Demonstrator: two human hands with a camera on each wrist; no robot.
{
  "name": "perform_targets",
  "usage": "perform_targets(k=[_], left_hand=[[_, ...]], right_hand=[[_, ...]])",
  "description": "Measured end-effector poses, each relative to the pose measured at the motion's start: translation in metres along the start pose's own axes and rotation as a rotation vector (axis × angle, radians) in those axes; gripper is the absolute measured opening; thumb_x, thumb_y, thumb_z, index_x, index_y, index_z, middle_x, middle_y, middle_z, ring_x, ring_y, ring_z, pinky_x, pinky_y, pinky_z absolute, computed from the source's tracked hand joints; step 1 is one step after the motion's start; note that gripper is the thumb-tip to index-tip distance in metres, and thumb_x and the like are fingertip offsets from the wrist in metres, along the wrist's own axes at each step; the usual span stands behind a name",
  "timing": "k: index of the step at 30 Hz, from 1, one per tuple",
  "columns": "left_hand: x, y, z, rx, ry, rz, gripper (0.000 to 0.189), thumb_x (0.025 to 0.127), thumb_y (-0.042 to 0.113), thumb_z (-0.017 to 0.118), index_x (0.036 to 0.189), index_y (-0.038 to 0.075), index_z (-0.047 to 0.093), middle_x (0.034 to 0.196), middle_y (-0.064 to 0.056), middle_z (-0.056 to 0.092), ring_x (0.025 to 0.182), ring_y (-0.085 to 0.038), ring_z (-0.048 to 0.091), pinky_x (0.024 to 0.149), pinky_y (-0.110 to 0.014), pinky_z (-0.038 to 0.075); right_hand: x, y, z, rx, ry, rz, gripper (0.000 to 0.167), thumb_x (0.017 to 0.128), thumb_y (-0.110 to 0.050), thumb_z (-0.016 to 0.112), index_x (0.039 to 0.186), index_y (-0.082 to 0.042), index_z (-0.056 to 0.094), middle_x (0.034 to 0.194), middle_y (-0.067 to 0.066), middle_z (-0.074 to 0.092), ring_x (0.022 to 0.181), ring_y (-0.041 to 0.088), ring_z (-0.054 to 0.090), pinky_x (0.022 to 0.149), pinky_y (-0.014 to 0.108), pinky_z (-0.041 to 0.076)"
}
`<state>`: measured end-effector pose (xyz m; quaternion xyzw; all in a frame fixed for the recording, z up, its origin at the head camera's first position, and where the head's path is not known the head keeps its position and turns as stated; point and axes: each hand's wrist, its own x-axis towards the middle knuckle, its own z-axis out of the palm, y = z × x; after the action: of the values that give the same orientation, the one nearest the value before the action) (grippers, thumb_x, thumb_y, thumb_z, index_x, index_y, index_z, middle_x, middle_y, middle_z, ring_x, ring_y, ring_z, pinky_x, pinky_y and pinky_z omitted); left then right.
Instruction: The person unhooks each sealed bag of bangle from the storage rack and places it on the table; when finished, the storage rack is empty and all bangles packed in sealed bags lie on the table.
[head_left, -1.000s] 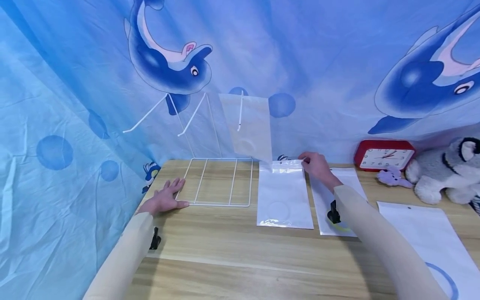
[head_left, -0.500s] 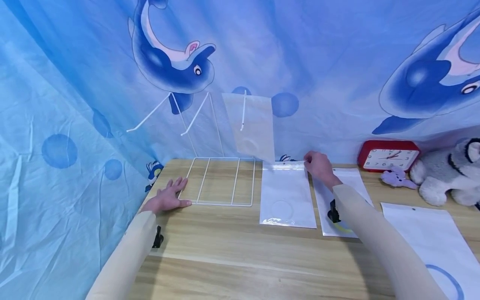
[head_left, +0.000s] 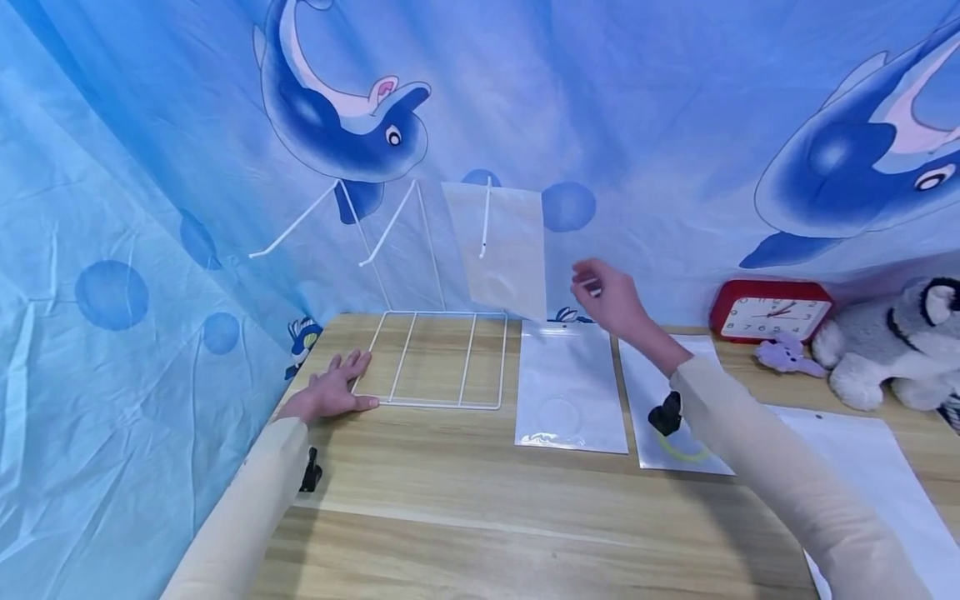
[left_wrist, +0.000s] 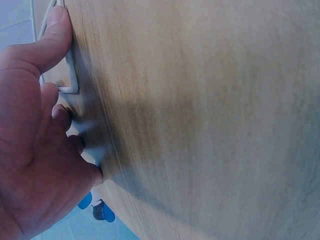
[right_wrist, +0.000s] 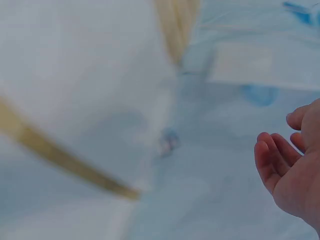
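A white wire display rack [head_left: 442, 406] stands on the table, with prongs slanting forward at its top. My left hand [head_left: 336, 392] rests on its front left corner, fingers spread; in the left wrist view the thumb [left_wrist: 56, 37] lies along the wire. From the right prong hangs a thin whitish pouch [head_left: 517, 279]. A white zip pouch [head_left: 570, 375] with a faint ring mark lies flat right of the rack. My right hand [head_left: 611, 300] is raised above its upper right corner, fingers loosely bent; the right wrist view shows nothing in its grasp [right_wrist: 295, 160].
A second pouch [head_left: 637, 400] with a yellow ring lies under the right forearm, and a third pouch [head_left: 855, 450] farther right. A red clock [head_left: 772, 311], a small purple plush [head_left: 787, 354] and a grey-white plush dog [head_left: 892, 342] line the back right. A blue dolphin curtain [head_left: 645, 125] hangs behind.
My right hand has let go of the flat pouch's upper right corner and risen up and slightly left. The pouch stays lying flat, and my left hand stays on the rack.
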<state>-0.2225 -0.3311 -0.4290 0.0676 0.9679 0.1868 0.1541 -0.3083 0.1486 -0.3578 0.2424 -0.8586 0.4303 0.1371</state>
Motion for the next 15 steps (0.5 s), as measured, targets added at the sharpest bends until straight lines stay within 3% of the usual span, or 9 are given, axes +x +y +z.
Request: perform_targets(k=[3,8,15], left_hand=[[-0.001,0.001,-0.001,-0.003,0.002,-0.004,0.101,0.089,0.046,0.071,0.157,-0.003,0.015,0.161,-0.030,0.005,0.144,-0.056,-0.005,0.104,-0.079,-0.002],[-0.003,0.002,-0.002,-0.005,0.004,-0.004,0.101,0.089,0.046,0.072,0.157,-0.003,0.015,0.161,-0.031,0.005,0.144,-0.056,-0.004,0.103,-0.079,-0.003],[-0.002,0.000,0.000,0.004,0.004,-0.006,0.102,0.088,0.048,0.072,0.157,-0.002,0.016,0.161,-0.031,0.005,0.144,-0.056,-0.003,0.104,-0.079,-0.002]], right_hand=[[0.016,-0.029,-0.009,0.088,0.019,-0.062,0.035,0.099,-0.005,0.061,0.133,0.005,0.055,0.121,0.023,0.064,0.106,0.036,0.064,0.090,0.048,0.052],[0.044,-0.066,-0.018,0.163,0.020,-0.046,0.041,0.101,-0.009,0.059,0.140,0.001,0.051,0.130,0.022,0.060,0.113,0.036,0.062,0.092,0.046,0.052],[0.068,-0.086,-0.016,0.228,0.031,-0.006,0.038,0.102,-0.007,0.056,0.139,0.000,0.052,0.130,0.021,0.060,0.109,0.035,0.065,0.087,0.042,0.056]])
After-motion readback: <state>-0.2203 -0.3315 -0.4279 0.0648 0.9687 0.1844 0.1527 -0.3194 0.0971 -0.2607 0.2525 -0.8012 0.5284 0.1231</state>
